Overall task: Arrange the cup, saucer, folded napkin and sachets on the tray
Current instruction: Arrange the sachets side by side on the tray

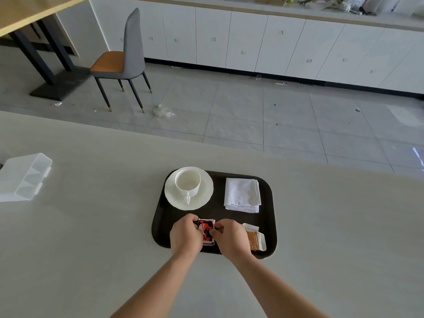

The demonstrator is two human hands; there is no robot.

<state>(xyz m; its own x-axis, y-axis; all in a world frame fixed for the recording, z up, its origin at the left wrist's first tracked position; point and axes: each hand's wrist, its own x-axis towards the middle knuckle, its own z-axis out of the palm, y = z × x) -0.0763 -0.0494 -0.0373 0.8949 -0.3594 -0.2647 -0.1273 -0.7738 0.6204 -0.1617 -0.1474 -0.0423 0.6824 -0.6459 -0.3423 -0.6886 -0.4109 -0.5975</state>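
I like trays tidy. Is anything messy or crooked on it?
Mostly tidy. The brown and white sachets near the tray's right corner overlap crookedly. The left hand and right hand grip the red sachets. The cup, saucer and napkin sit neatly.

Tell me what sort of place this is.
Probably a canteen or café-style dining room: a wall of white cabinets, a dining chair by a wooden table, and a serving tray holding a cup on its saucer.
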